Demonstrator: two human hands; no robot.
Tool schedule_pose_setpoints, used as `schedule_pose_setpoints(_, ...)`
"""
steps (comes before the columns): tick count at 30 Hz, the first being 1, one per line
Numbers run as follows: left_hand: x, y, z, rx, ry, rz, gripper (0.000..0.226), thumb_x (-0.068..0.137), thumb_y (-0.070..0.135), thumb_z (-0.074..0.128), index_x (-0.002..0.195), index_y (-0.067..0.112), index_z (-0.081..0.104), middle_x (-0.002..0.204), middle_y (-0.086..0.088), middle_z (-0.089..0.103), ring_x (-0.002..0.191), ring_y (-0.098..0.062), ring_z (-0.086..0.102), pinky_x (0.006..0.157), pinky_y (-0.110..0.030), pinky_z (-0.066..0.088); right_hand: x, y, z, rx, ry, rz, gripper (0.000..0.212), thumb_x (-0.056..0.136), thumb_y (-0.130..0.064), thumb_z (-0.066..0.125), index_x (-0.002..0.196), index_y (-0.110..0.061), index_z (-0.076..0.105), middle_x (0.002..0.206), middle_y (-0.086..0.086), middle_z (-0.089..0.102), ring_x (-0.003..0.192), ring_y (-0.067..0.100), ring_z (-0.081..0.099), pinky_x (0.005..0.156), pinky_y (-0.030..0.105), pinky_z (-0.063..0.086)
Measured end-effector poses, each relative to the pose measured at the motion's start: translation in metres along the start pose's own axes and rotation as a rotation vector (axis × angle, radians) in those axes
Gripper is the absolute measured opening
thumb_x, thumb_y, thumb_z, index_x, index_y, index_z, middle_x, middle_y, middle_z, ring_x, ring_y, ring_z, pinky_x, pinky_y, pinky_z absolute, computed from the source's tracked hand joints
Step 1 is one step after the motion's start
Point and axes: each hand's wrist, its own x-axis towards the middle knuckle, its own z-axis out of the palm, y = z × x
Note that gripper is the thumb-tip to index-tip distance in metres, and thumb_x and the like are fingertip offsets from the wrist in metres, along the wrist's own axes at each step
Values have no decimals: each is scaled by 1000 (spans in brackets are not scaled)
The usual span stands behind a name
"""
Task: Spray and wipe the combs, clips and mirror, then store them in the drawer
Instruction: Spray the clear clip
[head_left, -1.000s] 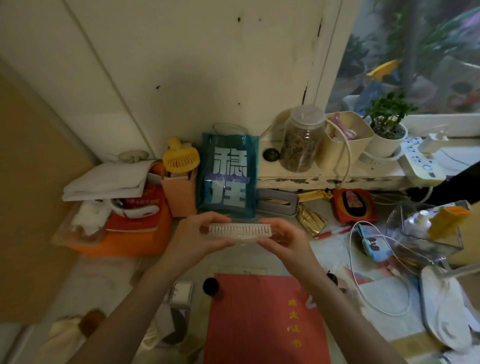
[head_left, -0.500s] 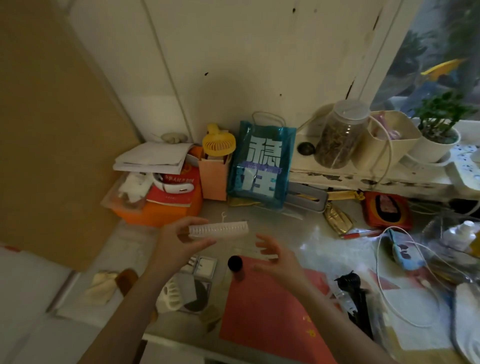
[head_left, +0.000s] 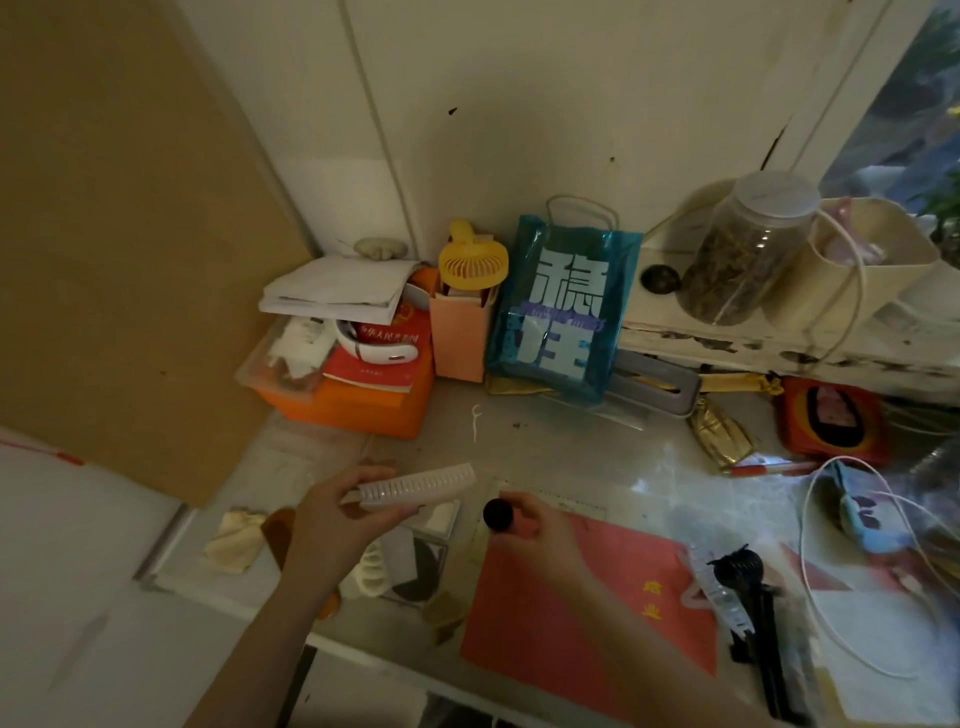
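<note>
Along the desk's (head_left: 597, 457) back edge we see a teal bag (head_left: 563, 312) with white characters, leaning by a pink box (head_left: 460, 338) that holds a yellow fan (head_left: 472, 262). At the back-left corner an orange box (head_left: 363, 402) carries a red book (head_left: 379, 358) and folded papers (head_left: 337, 288). On the ledge stands a lidded jar (head_left: 743, 249). A red folder (head_left: 587, 613) lies at the front edge.
</note>
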Motion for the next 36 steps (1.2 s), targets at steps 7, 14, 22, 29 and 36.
schedule_pose_setpoints(7, -2, 0, -2, 3, 11, -7, 34, 64, 8, 84, 93, 19, 71, 96, 7, 70, 90, -10, 67, 70, -23, 58, -9, -10, -4, 108, 9, -2, 39, 80, -9, 71, 118, -17, 61, 109, -7, 64, 94, -7, 57, 70, 3, 44)
schedule_pose_setpoints(14, 5, 22, -19, -2, 84, 108, 35, 63, 11, 84, 95, 18, 71, 94, 4, 72, 89, -9, 68, 72, -28, 58, -9, -83, -42, 269, -56, -138, 24, 90, -12, 57, 109, -26, 59, 109, -8, 66, 103, 6, 62, 84, 23, 50)
schedule_pose_setpoints(22, 37, 102, -54, -155, 165, 310, 35, 64, 2, 82, 87, 23, 68, 87, 8, 70, 78, -8, 67, 53, -14, 50, -14, -199, -65, 301, -7, -415, 39, 79, -38, 54, 118, -40, 51, 104, -16, 69, 101, 3, 64, 77, 21, 52)
schedule_pose_setpoints(29, 57, 169, -115, -254, 182, 517, 33, 64, 12, 84, 91, 22, 69, 85, 9, 71, 80, -6, 68, 61, -22, 56, -28, -306, -39, 53, 238, -751, 49, 81, -42, 53, 128, -46, 40, 79, -4, 64, 73, 11, 63, 64, 26, 53)
schedule_pose_setpoints(36, 84, 214, -204, -275, 158, 759, 33, 62, 9, 84, 89, 24, 72, 85, 8, 70, 78, 1, 65, 61, -13, 51, -45, -395, 29, -161, 438, -988, 66, 82, -46, 48, 140, -55, 16, 107, -15, 58, 85, 3, 60, 67, 14, 48)
